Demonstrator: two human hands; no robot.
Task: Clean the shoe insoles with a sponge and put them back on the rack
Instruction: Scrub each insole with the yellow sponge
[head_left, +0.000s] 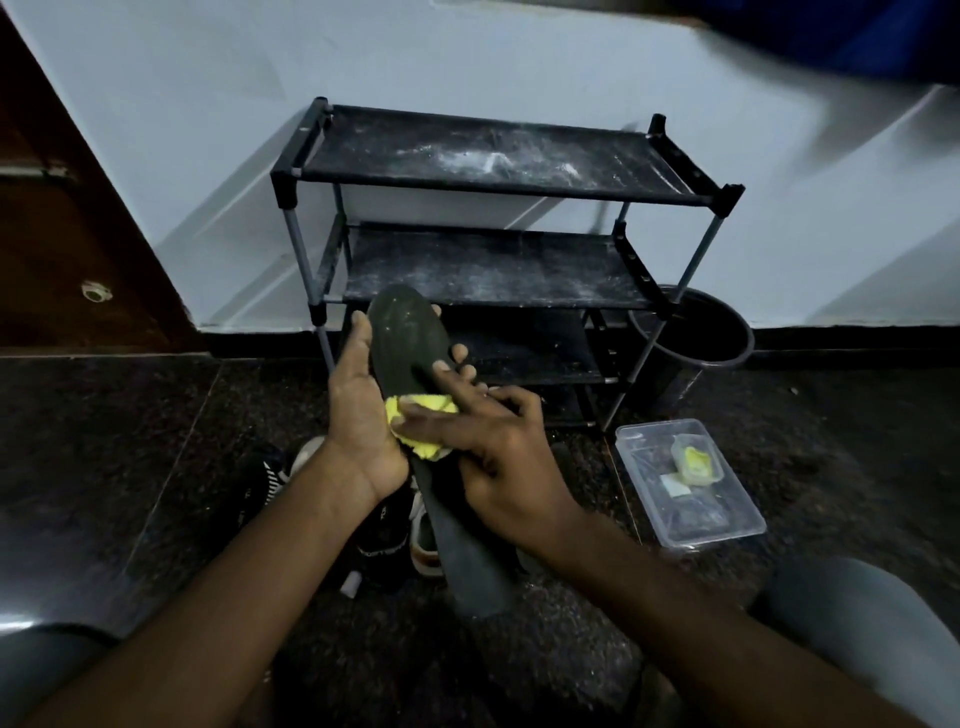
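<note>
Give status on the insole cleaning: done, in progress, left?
Done: nothing visible; no insole lies on the rack shelves in view. In hand: the left hand grips one dark insole while the right hand holds the yellow sponge against its middle. Left: finish wiping it and set it on the rack. Below lie shoes; whether other insoles wait, I cannot tell.

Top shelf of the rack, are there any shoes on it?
No, the top shelf shows only whitish dust smears, and the shoes lie down on the floor.
</note>
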